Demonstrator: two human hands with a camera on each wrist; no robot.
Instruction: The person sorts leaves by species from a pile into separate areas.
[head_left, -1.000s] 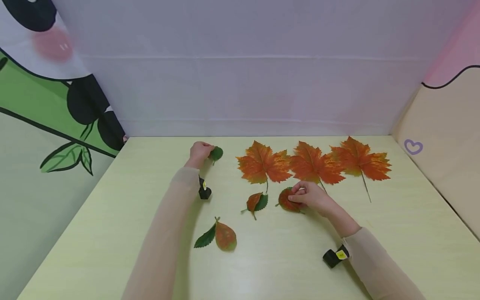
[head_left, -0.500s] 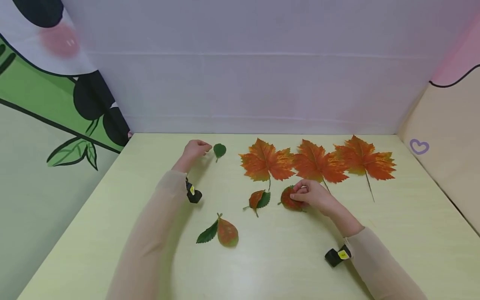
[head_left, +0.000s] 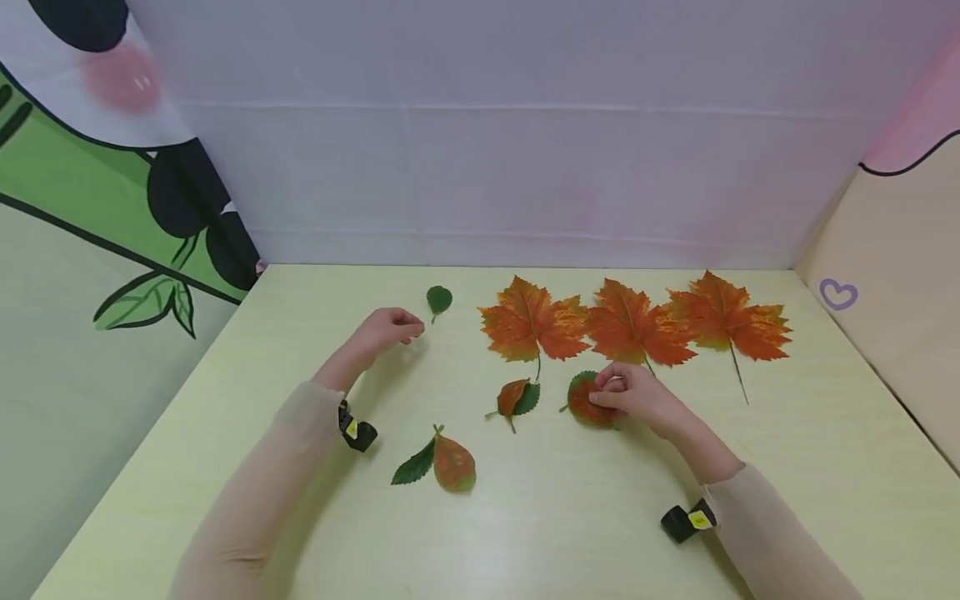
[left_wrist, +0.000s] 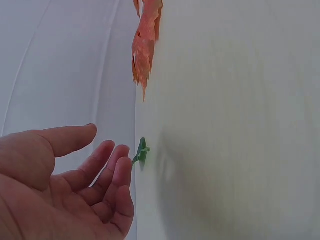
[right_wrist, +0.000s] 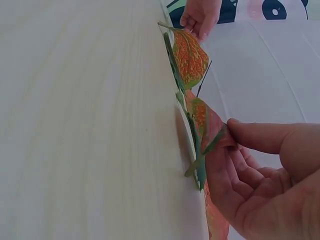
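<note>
In the head view my left hand [head_left: 384, 331] hovers over the table's left part, below and left of a small green leaf [head_left: 439, 299]. The left wrist view shows that hand [left_wrist: 80, 185] with thumb and fingers apart and nothing between them. My right hand [head_left: 639, 397] pinches a round red-orange leaf [head_left: 586, 403] lying over a green one, beneath the middle maple leaf [head_left: 633, 323]. In the right wrist view the thumb and fingers of this hand [right_wrist: 270, 170] grip the edge of the reddish leaf [right_wrist: 214, 125].
Two other orange maple leaves, one left [head_left: 528, 321] and one right [head_left: 726, 317], lie in the back row. A small red-and-green leaf pair [head_left: 516, 400] sits left of my right hand. Nearer the front lie an orange leaf [head_left: 454, 465] and a dark green one [head_left: 414, 467].
My left hand has let go of the small green leaf and moved back toward the front left. My right hand has shifted slightly right, still pinching the round red leaf.
</note>
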